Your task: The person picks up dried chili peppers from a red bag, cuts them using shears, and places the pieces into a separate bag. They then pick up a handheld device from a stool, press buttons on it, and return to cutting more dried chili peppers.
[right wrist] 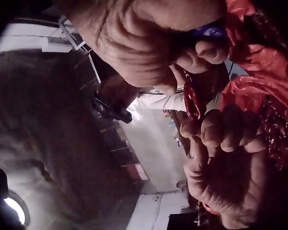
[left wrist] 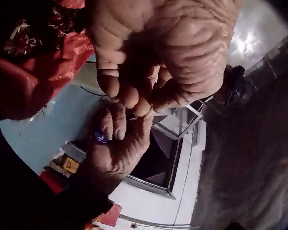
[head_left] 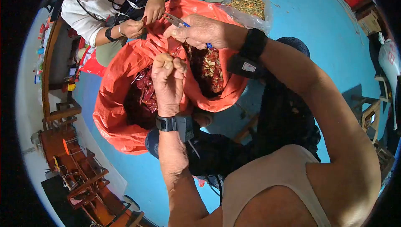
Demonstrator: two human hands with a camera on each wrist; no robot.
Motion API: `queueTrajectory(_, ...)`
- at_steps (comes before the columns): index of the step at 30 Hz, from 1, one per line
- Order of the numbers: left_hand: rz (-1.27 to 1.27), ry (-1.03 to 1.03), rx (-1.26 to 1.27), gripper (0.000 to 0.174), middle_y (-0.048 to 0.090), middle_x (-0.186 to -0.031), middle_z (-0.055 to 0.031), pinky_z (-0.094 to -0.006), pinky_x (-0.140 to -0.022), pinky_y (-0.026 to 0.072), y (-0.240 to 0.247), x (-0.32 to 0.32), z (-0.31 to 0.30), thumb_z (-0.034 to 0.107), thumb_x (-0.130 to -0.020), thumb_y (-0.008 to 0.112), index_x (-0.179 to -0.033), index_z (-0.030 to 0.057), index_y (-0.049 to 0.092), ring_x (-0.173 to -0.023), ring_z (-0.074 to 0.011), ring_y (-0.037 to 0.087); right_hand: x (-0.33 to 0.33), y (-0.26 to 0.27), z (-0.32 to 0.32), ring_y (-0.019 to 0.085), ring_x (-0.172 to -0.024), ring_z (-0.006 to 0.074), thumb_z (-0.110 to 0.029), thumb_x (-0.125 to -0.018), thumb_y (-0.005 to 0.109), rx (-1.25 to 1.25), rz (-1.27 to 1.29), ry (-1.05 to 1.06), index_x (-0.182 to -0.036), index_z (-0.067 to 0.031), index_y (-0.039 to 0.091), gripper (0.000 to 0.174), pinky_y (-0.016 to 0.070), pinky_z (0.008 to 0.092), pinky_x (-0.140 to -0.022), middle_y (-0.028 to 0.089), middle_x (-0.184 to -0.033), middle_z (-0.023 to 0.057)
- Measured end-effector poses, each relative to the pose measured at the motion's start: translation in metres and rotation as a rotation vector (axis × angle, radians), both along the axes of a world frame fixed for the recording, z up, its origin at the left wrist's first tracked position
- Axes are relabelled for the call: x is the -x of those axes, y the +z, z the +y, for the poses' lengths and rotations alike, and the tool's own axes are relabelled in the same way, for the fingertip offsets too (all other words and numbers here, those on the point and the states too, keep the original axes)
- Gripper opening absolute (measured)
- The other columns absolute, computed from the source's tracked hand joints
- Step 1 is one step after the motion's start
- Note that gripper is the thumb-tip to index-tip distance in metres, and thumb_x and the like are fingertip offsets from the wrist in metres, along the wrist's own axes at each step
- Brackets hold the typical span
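A dried red chili (right wrist: 192, 101) is between the two hands, in front of the person and above the red bags. The left hand (head_left: 168, 81) pinches its lower end with the thumb and fingertips; the other fingers of this hand are curled in. The right hand (head_left: 204, 31) is folded around scissors (head_left: 185, 24) with blue handles, and its fingertips are at the thin upper end of the chili. Whether they also pinch this end cannot be told surely.

The important relation seems to be this: in the right wrist view the long axis of the chili runs almost upright, from one hand to the other, so neither hand is clearly nearer. The blades, however, do not lie across it. In the head view they stick out beyond the right hand, toward the other person's hands (head_left: 144, 20), so they would probably need to be turned before they meet the chili.

Below the left hand, the left red bag (head_left: 112, 97) holds whole chilies (head_left: 147, 91). The right red bag (head_left: 238, 86), beside it, holds small pieces (head_left: 212, 69).
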State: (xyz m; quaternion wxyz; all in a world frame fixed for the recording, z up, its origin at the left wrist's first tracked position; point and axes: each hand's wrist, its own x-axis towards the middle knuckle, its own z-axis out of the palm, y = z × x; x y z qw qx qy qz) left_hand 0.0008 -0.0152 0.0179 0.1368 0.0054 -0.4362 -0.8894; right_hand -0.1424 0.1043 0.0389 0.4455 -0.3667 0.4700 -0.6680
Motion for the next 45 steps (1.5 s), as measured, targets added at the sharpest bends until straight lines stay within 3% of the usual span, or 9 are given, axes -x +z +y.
queueTrajectory(6, -0.123, 0.07, 0.376, 0.009, 0.05, -0.066, -0.0034, -0.0255, -0.061, 0.041, -0.002, -0.001, 0.01, 0.008, -0.082, 0.051, -0.09, 0.0039, 0.05, -0.06, -0.012, 0.048, -0.01, -0.001, -0.008, 0.033, -0.043, 0.0017, -0.014, -0.081, 0.058, -0.071, 0.141, -0.203, -0.11, 0.0027, 0.05, 0.034, 0.0247, 0.0189, -0.037, 0.042, -0.062, -0.0049)
queueTrajectory(14, -0.098, 0.291, 0.199, 0.015, 0.049, -0.069, -0.0023, -0.026, -0.06, 0.042, -0.008, 0.004, 0.001, 0.012, -0.087, 0.05, -0.1, 0.0048, 0.051, -0.061, -0.0103, 0.047, 0.006, -0.01, 0.001, 0.032, -0.044, 0.0015, -0.015, -0.081, 0.058, -0.032, 0.003, -0.042, -0.091, -0.0022, 0.056, 0.016, 0.0243, 0.0187, -0.038, 0.041, -0.059, -0.0057)
queueTrajectory(16, -0.155, 0.501, 0.656, 0.027, 0.052, -0.094, -0.0068, -0.0274, -0.07, 0.0452, -0.002, 0.007, 0.013, 0.009, -0.083, 0.056, -0.109, 0.0058, 0.049, -0.081, -0.0138, 0.05, 0.0, -0.005, 0.006, 0.031, -0.044, 0.0013, -0.017, -0.082, 0.057, -0.128, -0.12, -0.052, -0.085, -0.0042, 0.055, 0.013, 0.0238, 0.0186, -0.038, 0.038, -0.058, -0.0067)
queueTrajectory(17, -0.156, 0.497, 0.655, 0.027, 0.052, -0.094, -0.0068, -0.0274, -0.07, 0.0452, 0.0, 0.007, 0.015, 0.009, -0.083, 0.056, -0.109, 0.0058, 0.049, -0.081, -0.0138, 0.05, -0.002, -0.006, 0.009, 0.031, -0.044, 0.0013, -0.017, -0.082, 0.057, -0.13, -0.122, -0.055, -0.085, -0.0042, 0.055, 0.013, 0.0238, 0.0186, -0.038, 0.038, -0.058, -0.0067)
queueTrajectory(20, -0.01, 0.484, 1.368, 0.028, 0.045, -0.118, -0.0085, -0.0315, -0.086, 0.0409, 0.009, 0.006, 0.019, 0.008, -0.076, 0.063, -0.103, 0.0085, 0.056, -0.108, -0.0216, 0.044, -0.001, -0.019, 0.01, 0.03, -0.043, 0.0008, -0.02, -0.084, 0.054, -0.033, -0.115, 0.034, -0.085, -0.0059, 0.054, 0.015, 0.0237, 0.0184, -0.038, 0.035, -0.057, -0.0075)
queueTrajectory(25, -0.011, 0.503, 1.119, 0.018, 0.051, -0.112, -0.0104, -0.0324, -0.088, 0.04, 0.003, 0.01, 0.015, 0.007, -0.079, 0.061, -0.096, 0.0032, 0.058, -0.102, -0.0199, 0.05, -0.002, -0.026, 0.007, 0.033, -0.045, 0.0023, -0.022, -0.083, 0.054, -0.048, -0.117, 0.04, -0.081, -0.0071, 0.054, 0.016, 0.0267, 0.0193, -0.039, 0.038, -0.057, -0.0065)
queueTrajectory(27, -0.13, 0.454, 0.804, 0.018, 0.055, -0.107, -0.0091, -0.0298, -0.086, 0.0416, 0.006, 0.007, 0.017, 0.008, -0.082, 0.058, -0.099, 0.0011, 0.056, -0.096, -0.0161, 0.053, 0.001, -0.026, -0.003, 0.04, -0.048, 0.0044, -0.023, -0.082, 0.054, -0.131, 0.256, -0.19, -0.077, -0.0057, 0.054, 0.018, 0.0339, 0.0209, -0.043, 0.045, -0.057, -0.0037)
queueTrajectory(31, -0.206, 0.443, 0.734, 0.019, 0.058, -0.099, -0.0069, -0.0271, -0.083, 0.0428, 0.003, 0.005, 0.013, 0.009, -0.084, 0.056, -0.101, 0.0007, 0.054, -0.09, -0.0133, 0.054, -0.004, -0.011, 0.001, 0.05, -0.056, 0.0078, -0.019, -0.081, 0.055, -0.094, 0.777, -0.454, -0.076, -0.0024, 0.055, 0.017, 0.0418, 0.0246, -0.055, 0.051, -0.059, 0.0012)
queueTrajectory(45, -0.132, 0.312, 0.606, 0.027, 0.054, -0.103, -0.0077, -0.0267, -0.083, 0.0421, -0.004, 0.013, 0.014, 0.01, -0.087, 0.051, -0.112, 0.0008, 0.044, -0.094, -0.0134, 0.052, -0.013, -0.002, 0.007, 0.051, -0.062, 0.023, -0.01, -0.075, 0.06, 0.147, 0.949, -0.358, -0.079, -0.002, 0.057, 0.01, 0.0385, 0.0343, -0.057, 0.048, -0.067, 0.0109)
